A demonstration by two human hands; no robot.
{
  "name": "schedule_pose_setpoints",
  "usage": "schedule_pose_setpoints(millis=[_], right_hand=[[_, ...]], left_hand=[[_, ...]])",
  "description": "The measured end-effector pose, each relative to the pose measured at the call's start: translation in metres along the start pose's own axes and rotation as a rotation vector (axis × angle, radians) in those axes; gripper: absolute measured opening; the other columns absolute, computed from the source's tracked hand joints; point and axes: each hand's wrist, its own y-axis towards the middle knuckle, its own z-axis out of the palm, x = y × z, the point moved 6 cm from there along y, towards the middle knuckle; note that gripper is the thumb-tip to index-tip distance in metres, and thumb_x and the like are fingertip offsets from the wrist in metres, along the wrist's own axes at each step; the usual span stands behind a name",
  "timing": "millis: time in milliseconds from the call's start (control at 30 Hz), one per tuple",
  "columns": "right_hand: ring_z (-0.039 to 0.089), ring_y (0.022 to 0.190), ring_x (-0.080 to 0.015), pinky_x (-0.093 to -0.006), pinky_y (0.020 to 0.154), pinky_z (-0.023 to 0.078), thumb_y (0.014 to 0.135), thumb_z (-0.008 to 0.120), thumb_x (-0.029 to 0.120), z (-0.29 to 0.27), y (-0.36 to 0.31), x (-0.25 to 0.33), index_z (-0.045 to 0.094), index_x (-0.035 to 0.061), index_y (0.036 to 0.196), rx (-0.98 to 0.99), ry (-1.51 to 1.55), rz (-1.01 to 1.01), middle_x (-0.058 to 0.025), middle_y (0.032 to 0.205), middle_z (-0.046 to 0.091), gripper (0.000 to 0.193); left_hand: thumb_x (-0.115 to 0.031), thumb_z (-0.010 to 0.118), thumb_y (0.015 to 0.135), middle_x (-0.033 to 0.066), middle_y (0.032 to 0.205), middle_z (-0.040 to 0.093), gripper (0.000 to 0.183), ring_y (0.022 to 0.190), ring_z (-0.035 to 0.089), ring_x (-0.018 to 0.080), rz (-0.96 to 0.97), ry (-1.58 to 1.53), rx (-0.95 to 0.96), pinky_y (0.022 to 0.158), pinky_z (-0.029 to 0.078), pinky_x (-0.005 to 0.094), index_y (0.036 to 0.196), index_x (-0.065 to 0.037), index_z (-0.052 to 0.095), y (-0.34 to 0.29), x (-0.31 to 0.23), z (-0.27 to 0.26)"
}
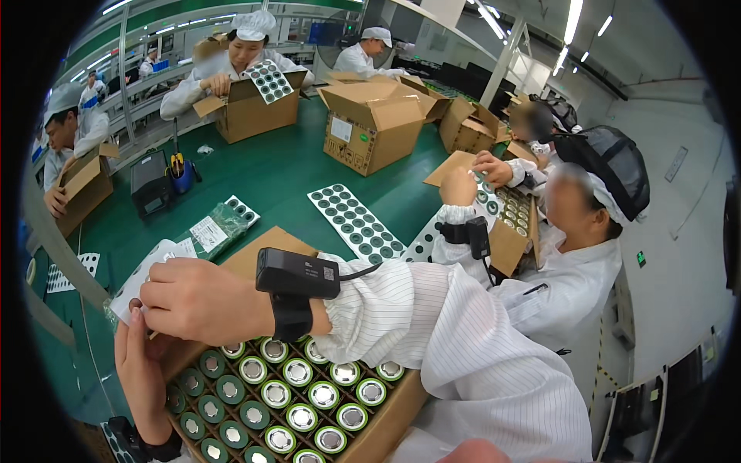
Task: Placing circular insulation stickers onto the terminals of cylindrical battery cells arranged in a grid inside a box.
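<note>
A cardboard box (397,401) of upright cylindrical battery cells (301,417) stands in front of me, its cells set in a divider grid. Dark green ring stickers cover the cell tops on the left; those on the right show green rims and bare metal ends. Above the box's left edge, my left hand (143,378) has its fingers raised against a white sticker sheet (143,272). My right hand (208,301) is curled, its fingertips meeting the left fingers at a small dark round sticker (135,304). The right hand hides part of the sheet and its exact grip.
A bagged sticker pack (212,231) and a sheet of ring stickers (355,222) lie on the green table (270,174). At right a co-worker's hands (463,185) work over another cell box (509,243). More cardboard boxes (370,127) and a pliers holder (181,174) stand farther back.
</note>
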Motion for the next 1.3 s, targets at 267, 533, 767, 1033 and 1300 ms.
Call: schedule_pose_setpoints(millis=[267,533,767,1033,1300], right_hand=[[0.055,0.08,-0.0229,-0.0339,0.069,0.048,0.072,0.059,0.012,-0.006,0.001,0.005,0.056,0.0031,0.079,-0.039,0.017,-0.063,-0.0067,0.083,0.054,0.012],[0.056,0.074,-0.0231,-0.0337,0.066,0.048,0.076,0.066,0.015,-0.005,0.009,0.0,0.057,0.0073,0.078,-0.013,0.145,0.006,-0.0047,0.08,0.053,0.012],[0.057,0.079,-0.0251,-0.0354,0.072,0.048,0.075,0.07,0.01,-0.019,0.008,-0.005,0.061,0.007,0.082,0.048,0.196,0.069,-0.0053,0.084,0.057,0.012],[0.06,0.071,-0.0154,-0.0263,0.062,0.049,0.08,0.07,0.002,-0.033,0.001,-0.036,0.066,0.0033,0.085,-0.141,0.377,0.447,-0.0071,0.082,0.061,0.007],[0.056,0.075,-0.0056,-0.0226,0.066,0.046,0.085,0.072,0.016,0.004,-0.029,-0.096,0.066,0.0033,0.092,-0.306,0.858,0.864,0.0003,0.083,0.063,0.015]], left_hand=[[-0.024,0.045,0.102,0.0074,0.115,0.059,0.034,0.1,0.06,0.0137,0.018,0.002,-0.088,0.077,0.053,0.0291,0.125,-0.001,0.053,-0.005,-0.006,-0.002],[-0.024,0.048,0.101,0.0066,0.119,0.059,0.034,0.103,0.06,0.0157,0.013,-0.084,-0.128,0.079,0.055,0.0331,0.127,-0.005,0.053,-0.01,-0.006,-0.018],[-0.025,0.045,0.102,0.0079,0.115,0.059,0.034,0.101,0.06,0.0176,0.0,-0.034,-0.106,0.082,0.055,0.0352,0.124,0.0,0.052,-0.005,-0.012,0.005],[-0.024,0.041,0.102,0.0124,0.125,0.056,0.038,0.109,0.059,0.0231,0.038,-0.171,0.022,0.089,0.055,0.0433,0.129,0.002,0.048,-0.007,-0.022,0.019],[-0.033,0.041,0.102,0.0127,0.127,0.056,0.044,0.112,0.058,0.0226,0.128,-0.097,-0.094,0.086,0.055,0.0452,0.129,0.0,0.051,-0.005,-0.008,-0.03]])
